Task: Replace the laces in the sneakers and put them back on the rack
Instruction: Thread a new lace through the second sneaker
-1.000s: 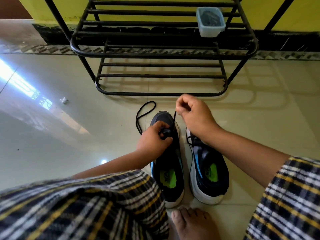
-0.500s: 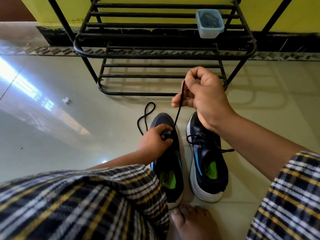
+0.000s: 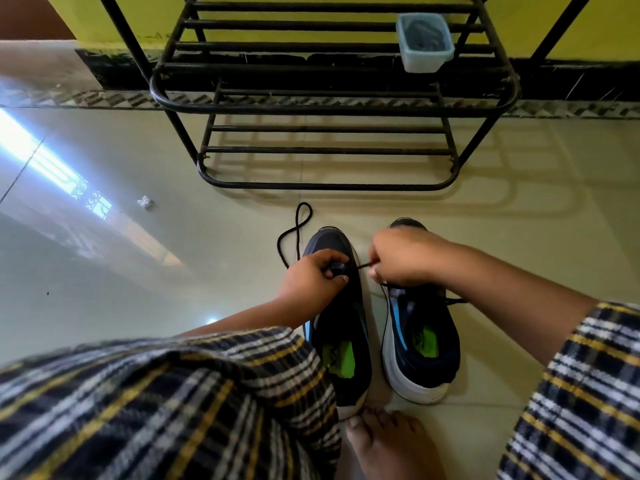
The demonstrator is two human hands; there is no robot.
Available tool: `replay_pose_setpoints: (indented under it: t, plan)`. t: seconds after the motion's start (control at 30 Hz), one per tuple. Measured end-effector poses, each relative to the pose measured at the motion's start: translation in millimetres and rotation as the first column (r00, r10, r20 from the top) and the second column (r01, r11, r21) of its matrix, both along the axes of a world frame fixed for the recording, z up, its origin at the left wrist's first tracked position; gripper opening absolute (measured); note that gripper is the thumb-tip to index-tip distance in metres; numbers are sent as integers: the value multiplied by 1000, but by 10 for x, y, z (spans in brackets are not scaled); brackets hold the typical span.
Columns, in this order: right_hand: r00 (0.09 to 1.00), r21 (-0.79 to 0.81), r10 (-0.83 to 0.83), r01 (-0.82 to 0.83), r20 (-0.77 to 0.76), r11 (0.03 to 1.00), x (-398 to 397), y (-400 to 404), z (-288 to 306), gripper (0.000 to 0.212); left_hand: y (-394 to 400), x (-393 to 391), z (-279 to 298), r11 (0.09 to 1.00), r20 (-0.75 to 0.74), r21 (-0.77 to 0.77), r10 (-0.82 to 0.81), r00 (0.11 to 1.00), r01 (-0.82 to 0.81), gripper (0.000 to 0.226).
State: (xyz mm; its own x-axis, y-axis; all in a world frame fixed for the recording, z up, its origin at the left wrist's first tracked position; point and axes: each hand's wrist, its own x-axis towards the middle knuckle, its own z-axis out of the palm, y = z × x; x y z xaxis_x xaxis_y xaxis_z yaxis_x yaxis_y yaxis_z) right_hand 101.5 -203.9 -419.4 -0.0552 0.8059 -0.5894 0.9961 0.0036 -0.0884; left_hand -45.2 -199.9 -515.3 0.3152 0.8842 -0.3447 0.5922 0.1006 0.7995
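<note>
Two dark sneakers with white soles and green insoles stand side by side on the floor, toes toward the rack. My left hand grips the tongue area of the left sneaker. My right hand pinches a black lace low between the shoes, above the right sneaker. The lace's free end loops on the floor left of the left toe. The right sneaker has its lace threaded.
A black metal shoe rack stands against the yellow wall, with a small clear plastic box on its upper shelf. A crumpled scrap lies on the shiny tiles at left. My bare foot is behind the shoes.
My right hand had pulled the lace up toward the rack, then came back down to the left sneaker's eyelets. The left hand stayed on the shoe.
</note>
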Motion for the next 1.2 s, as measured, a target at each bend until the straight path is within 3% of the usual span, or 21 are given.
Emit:
replay_pose_setpoints:
  t: [0.1,0.2,0.37,0.47,0.57,0.63,0.7,0.83,1.0,1.2]
  plan:
    - [953,185,-122,177,-278,967,27,117,176,15,-3,-1,12,1000,-13,8,-1,1000,1,24]
    - [858,272,-169,331,-485,903,45,151,342,16,-1,-4,37,1000,-7,-19,2,1000,-2,26]
    - [803,293,-182,403,-567,867,122,92,449,25,-10,13,90,996,-14,-44,71,997,-72,27]
    - [771,344,-188,469,-608,814,194,25,494,29,-4,14,187,988,47,-39,152,987,-150,32]
    - [742,379,-150,492,-654,784,206,-70,585,16,-3,2,367,980,133,-33,201,971,-198,27]
    - [701,393,-91,497,-708,774,190,-142,704,20,10,-18,533,972,190,-50,235,953,-229,23]
    - [703,466,2,470,-711,750,193,-207,845,25,28,-61,732,971,243,-31,238,941,-237,22]
    - [816,578,50,364,-576,730,216,-246,1213,18,134,-158,1218,974,281,102,165,945,-201,16]
    - [854,452,-32,307,-520,838,177,-233,1706,20,257,-222,2058,951,319,255,88,944,-174,16]
    - [811,417,-89,388,-579,822,57,-177,2169,27,223,-247,2727,919,373,319,101,922,-230,12]
